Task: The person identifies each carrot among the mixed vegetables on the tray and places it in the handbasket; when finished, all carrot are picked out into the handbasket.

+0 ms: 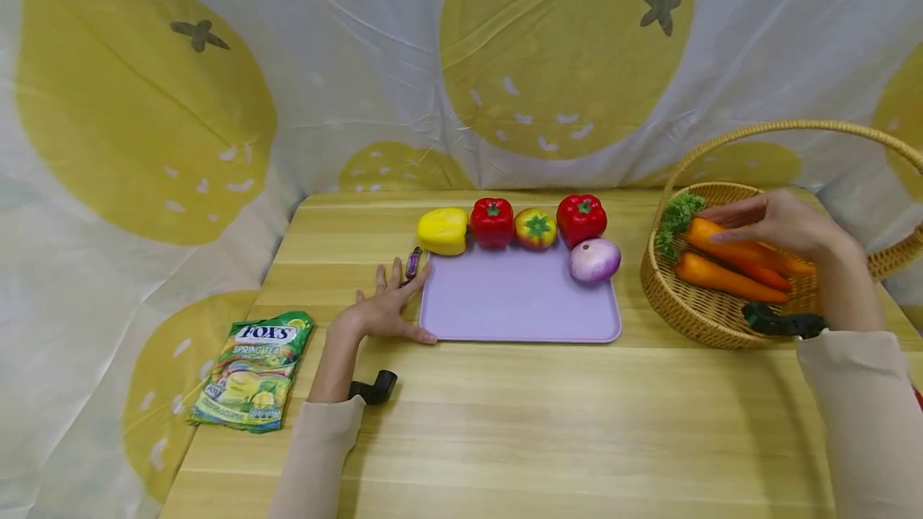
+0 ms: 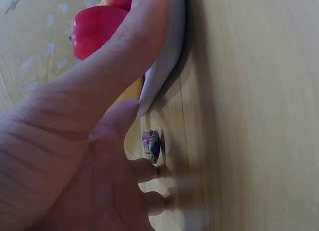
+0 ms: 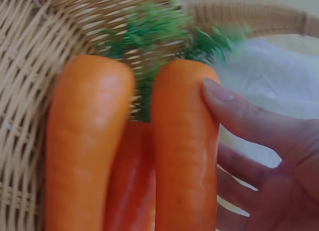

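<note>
My left hand (image 1: 378,312) rests by the left edge of a lilac tray (image 1: 519,303), its fingers spread and its thumb at the tray's near corner. Close to those fingers lies a small purple wrapped candy (image 1: 413,263). Over the wicker basket (image 1: 667,307) on the right, my right hand (image 1: 796,223) holds an orange carrot (image 3: 184,141) between thumb and fingers, near its thick end. A second carrot (image 3: 87,136) lies beside it, with a redder carrot-like piece (image 3: 132,176) between them. Green leafy tops (image 3: 154,29) show behind the carrots.
Along the tray's far edge sit a yellow pepper (image 1: 442,231), two red peppers (image 1: 493,223) and a red-yellow fruit (image 1: 536,228). A purple onion (image 1: 594,260) lies at its right side. A green Fox's candy bag (image 1: 252,371) lies far left. The basket's tall handle (image 1: 786,126) arches upward.
</note>
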`<state>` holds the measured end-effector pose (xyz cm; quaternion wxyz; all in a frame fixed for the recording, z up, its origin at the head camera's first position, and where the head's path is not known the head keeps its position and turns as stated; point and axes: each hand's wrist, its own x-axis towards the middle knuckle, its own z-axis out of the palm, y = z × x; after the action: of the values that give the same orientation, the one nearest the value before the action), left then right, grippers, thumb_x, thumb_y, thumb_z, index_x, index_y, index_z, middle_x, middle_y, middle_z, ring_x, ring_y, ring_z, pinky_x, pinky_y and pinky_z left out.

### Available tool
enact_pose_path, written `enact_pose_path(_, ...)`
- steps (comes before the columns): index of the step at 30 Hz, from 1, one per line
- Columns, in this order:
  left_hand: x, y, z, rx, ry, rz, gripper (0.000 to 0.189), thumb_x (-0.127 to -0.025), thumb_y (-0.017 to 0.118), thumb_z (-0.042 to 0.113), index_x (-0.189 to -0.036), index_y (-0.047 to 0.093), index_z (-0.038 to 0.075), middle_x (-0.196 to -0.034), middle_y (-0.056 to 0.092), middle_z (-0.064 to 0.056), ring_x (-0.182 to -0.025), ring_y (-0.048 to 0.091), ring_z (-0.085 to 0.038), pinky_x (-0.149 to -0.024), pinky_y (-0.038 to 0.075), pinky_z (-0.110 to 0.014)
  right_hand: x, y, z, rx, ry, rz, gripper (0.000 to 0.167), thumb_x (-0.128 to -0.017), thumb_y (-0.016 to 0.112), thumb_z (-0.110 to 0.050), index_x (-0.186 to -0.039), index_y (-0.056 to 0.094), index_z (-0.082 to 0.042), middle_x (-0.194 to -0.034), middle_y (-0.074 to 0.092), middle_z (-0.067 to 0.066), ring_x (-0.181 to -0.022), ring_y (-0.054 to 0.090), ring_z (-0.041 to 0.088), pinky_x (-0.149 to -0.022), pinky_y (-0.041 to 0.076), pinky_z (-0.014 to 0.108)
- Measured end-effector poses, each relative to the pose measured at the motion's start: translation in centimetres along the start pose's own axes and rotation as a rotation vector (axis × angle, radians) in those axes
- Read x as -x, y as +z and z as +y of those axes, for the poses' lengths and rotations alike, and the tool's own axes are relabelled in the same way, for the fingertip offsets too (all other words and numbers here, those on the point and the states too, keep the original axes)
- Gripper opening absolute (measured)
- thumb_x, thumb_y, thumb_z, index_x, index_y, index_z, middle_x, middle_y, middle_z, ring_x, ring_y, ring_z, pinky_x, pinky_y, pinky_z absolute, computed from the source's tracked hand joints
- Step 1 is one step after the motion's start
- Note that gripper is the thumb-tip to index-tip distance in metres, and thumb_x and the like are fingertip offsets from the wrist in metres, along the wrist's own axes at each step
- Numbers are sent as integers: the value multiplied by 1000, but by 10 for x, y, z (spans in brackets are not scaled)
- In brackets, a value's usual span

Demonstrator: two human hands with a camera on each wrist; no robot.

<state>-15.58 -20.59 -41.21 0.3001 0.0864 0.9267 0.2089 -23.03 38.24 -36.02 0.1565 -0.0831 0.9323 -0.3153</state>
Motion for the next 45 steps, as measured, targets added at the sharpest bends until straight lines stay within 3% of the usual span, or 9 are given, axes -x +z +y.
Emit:
enact_pose_path(4, 2, 0, -2, 0, -5, 0, 123, -82, 83, 56, -167, -1, 32, -167, -31, -23, -152, -32, -50, -110, -11, -87, -12, 7, 1, -2, 0, -7, 53, -90, 82, -35, -136, 69, -12, -125, 72, -9, -98, 51, -24, -80, 40, 2)
enact_pose_path(11, 5, 1, -6, 5, -6, 6, 123, -81, 83, 57, -167, -1, 32, -167, -30, -24, -152, -30, -51, -109, -10, -88, -20, 15, 2, -39, 26, -29, 57, -86, 86, -33, -135, 70, -10, -112, 74, -26, -99, 48, -27, -81, 36, 2)
enact_pose_path(17, 5, 1, -7, 13, -6, 8, 123, -81, 83, 58, -167, -2, 33, -167, -31, -23, -152, -32, -51, -109, -11, -88, -24, 21, -3, -26, 18, -32, 55, -84, 87, -31, -132, 72, -8, -115, 80, -1, -95, 51, -23, -81, 38, 2)
enact_pose_path(20, 6, 1, -9, 11, -9, 11, 122, -81, 82, 58, -167, -1, 33, -167, -31, -23, -152, -32, -51, -109, -11, -87, -28, 27, -4, -29, 4, -64, 52, -86, 86, -29, -131, 72, -6, -117, 79, 5, -96, 53, -21, -81, 41, 3)
enact_pose_path(25, 6, 1, -8, 9, -10, 9, 122, -82, 83, 57, -168, 0, 31, -167, -30, -25, -152, -31, -52, -109, -11, -88, -31, 36, -1, -71, 4, -125, 53, -86, 85, -31, -131, 72, -5, -118, 79, 2, -98, 59, -16, -82, 46, 7)
enact_pose_path(35, -2, 6, -5, 8, -1, -3, 121, -82, 82, 57, -168, 1, 31, -168, -29, -24, -153, -29, -52, -111, -9, -87, -22, 41, 16, -32, 8, -109, 52, -87, 84, -33, -131, 72, -7, -123, 77, 5, -97, 52, -20, -81, 48, 10)
enact_pose_path(41, -6, 10, -3, -4, -5, -9, 121, -82, 82, 57, -167, 1, 33, -168, -29, -23, -153, -28, -51, -111, -9, -86, -16, 41, 22, -93, -6, -113, 51, -87, 84, -26, -129, 72, -2, -115, 80, -5, -98, 59, -17, -81, 50, 10)
enact_pose_path(45, -3, 14, -1, 7, 8, -7, 121, -81, 83, 57, -168, 2, 32, -168, -27, -24, -153, -28, -52, -111, -9, -87, -9, 37, 21, -79, 22, -104, 52, -87, 84, -31, -130, 72, -5, -118, 79, -4, -102, 62, -12, -81, 51, 11)
